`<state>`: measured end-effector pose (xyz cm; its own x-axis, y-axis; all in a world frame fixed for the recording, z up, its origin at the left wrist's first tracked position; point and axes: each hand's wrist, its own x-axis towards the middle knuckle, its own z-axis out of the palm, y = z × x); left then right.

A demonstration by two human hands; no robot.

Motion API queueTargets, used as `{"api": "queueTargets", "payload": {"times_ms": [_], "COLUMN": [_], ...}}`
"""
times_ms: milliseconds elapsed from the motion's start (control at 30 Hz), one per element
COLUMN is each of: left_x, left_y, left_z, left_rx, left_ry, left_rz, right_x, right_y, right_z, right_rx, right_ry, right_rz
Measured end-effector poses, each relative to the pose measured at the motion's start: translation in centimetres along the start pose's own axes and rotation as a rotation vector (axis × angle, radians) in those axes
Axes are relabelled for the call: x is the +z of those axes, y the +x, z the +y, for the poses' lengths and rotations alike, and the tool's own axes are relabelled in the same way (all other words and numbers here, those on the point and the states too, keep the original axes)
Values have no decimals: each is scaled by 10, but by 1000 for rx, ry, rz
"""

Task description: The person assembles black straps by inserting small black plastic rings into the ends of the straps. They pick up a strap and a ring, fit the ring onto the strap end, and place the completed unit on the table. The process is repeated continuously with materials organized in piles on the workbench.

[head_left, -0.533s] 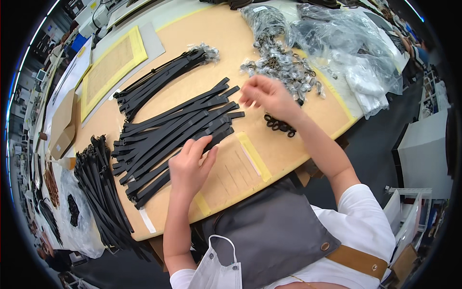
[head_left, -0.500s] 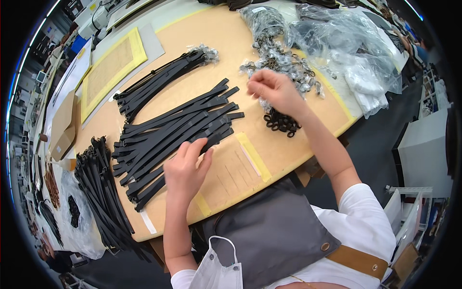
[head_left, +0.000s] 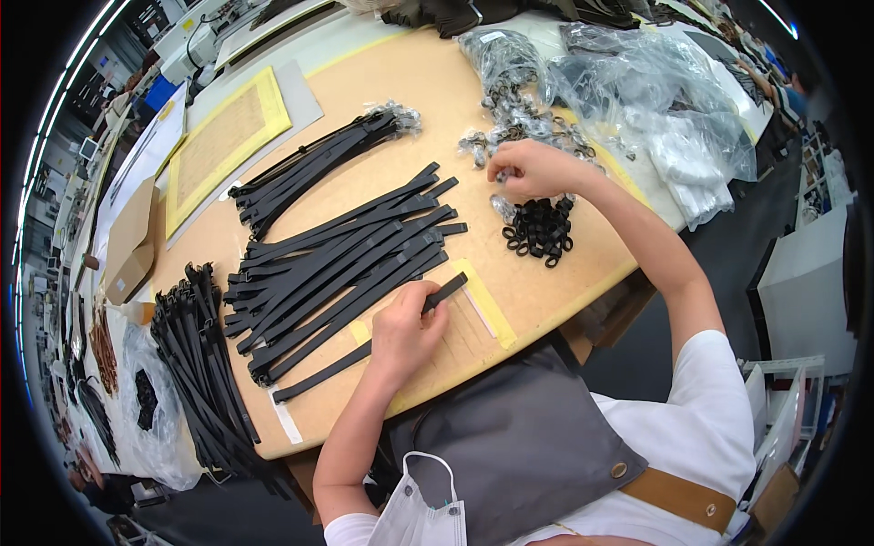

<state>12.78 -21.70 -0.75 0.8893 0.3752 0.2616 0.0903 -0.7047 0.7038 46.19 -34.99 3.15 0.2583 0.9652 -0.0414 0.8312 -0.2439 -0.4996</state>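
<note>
My left hand [head_left: 403, 332] grips one black strap [head_left: 364, 341] that lies slanted at the near edge of a spread of several black straps [head_left: 341, 259] on the tan table [head_left: 546, 291]. My right hand [head_left: 533, 170] is closed over the edge of a pile of metal buckles [head_left: 523, 114], fingers pinched; whatever it pinches is hidden. Just below it sits a heap of small black loops [head_left: 540, 232].
A second bundle of black straps [head_left: 314, 164] lies farther back, and finished straps [head_left: 205, 364] hang over the left table edge. Clear plastic bags [head_left: 655, 100] crowd the far right. A yellow-framed mat [head_left: 223, 141] and a cardboard box [head_left: 132, 241] lie at left.
My left hand slid toward me off the strap spread and closed on a single strap. My right hand shifted slightly, staying by the buckles.
</note>
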Motion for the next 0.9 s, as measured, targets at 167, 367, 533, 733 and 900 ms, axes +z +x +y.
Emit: {"api": "queueTargets", "payload": {"times_ms": [167,367,533,733,900], "left_x": [-8,-12,-20,-23,-20], "left_y": [0,5,8,9,7], "left_z": [-9,-11,-15,-15,-18], "left_rx": [-26,-67,-42,-63,-90], "left_ry": [-35,-121,-110,-142,-239], "left_rz": [30,11,9,-27,10], "right_x": [5,42,16,5,24], "right_y": [4,6,6,8,17], "right_z": [-19,3,-11,-15,-20], "right_rx": [120,279,270,-57,-108], "right_ry": [985,660,109,-10,-155], "right_rz": [194,106,70,97,-74]}}
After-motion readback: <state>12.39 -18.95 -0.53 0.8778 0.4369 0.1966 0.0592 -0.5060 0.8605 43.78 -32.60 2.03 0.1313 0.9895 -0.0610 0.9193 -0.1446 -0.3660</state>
